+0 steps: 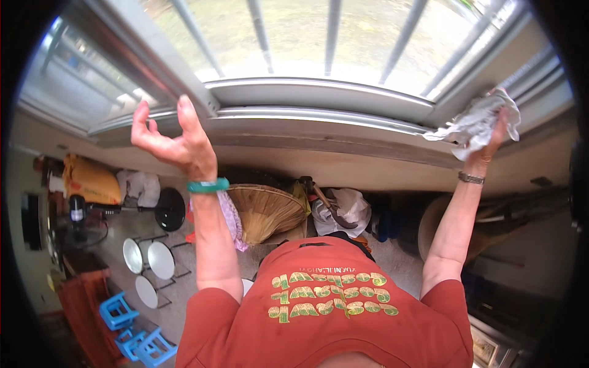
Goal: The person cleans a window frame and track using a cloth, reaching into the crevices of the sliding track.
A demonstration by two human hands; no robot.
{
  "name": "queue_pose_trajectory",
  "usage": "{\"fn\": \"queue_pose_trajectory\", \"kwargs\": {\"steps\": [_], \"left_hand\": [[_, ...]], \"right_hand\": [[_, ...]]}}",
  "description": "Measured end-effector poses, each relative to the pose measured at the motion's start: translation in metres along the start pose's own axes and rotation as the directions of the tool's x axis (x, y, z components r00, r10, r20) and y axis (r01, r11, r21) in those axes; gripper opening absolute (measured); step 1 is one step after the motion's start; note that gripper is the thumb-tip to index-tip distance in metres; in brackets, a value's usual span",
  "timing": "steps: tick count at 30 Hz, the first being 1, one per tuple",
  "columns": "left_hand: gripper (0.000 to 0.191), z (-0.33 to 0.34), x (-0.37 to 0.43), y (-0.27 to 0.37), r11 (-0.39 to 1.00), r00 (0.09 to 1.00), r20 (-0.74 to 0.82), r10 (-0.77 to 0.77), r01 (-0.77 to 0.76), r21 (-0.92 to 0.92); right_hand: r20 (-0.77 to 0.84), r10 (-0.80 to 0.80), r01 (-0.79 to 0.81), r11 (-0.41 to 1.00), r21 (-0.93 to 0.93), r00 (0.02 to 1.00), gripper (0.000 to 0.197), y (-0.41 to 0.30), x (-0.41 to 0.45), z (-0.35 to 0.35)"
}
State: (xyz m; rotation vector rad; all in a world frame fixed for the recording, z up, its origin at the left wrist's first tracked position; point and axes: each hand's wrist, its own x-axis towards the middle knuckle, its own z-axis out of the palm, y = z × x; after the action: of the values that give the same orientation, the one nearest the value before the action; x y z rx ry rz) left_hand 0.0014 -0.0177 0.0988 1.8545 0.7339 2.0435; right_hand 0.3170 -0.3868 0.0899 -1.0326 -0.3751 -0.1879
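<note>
A crumpled white cloth [478, 120] is in my right hand [499, 131], against the lower right corner of the metal window frame [322, 94]. My left hand [177, 142] is raised near the left upright of the frame, empty, with its fingers curled and apart; a green bangle circles that wrist. Whether its fingertips touch the frame cannot be told. Grey vertical bars [332, 37] stand outside the window. The brown sill [322, 142] runs below the sliding track, between my two arms.
Below the sill lie a woven basket [271, 209], a straw broom head [269, 221] and white plastic bags [343, 211]. Round stools [161, 260], a black fan base [170, 209] and blue plastic stools [118, 312] stand on the left. A large round container [432, 225] is at right.
</note>
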Motion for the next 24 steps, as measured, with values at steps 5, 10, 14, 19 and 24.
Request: {"fn": "queue_pose_trajectory", "kwargs": {"steps": [5,10,14,19,24], "left_hand": [[0.078,0.005,0.028,-0.059,0.949,0.986,0.026,0.166,-0.166,0.269],[0.098,0.037,0.026,-0.078,0.906,0.943,0.011,0.332,-0.322,0.275],[0.097,0.038,0.019,-0.100,0.931,0.950,-0.015,0.313,-0.303,0.205],[0.088,0.047,0.018,-0.101,0.925,0.938,-0.067,0.340,-0.320,0.205],[0.081,0.040,0.020,-0.099,0.942,0.955,-0.046,0.292,-0.279,0.185]], "right_hand": [[-0.007,0.044,-0.044,0.999,0.008,0.999,0.050,0.008,0.043,-0.019],[-0.170,-0.048,0.053,0.998,0.023,0.984,0.051,0.030,0.047,-0.022],[-0.104,-0.197,0.190,0.979,-0.072,0.975,0.052,0.053,0.045,-0.025],[-0.136,-0.134,0.123,0.989,-0.086,0.982,0.059,0.021,0.024,0.007],[-0.142,0.006,-0.001,0.999,0.036,0.990,0.048,0.040,0.022,0.023]]}}
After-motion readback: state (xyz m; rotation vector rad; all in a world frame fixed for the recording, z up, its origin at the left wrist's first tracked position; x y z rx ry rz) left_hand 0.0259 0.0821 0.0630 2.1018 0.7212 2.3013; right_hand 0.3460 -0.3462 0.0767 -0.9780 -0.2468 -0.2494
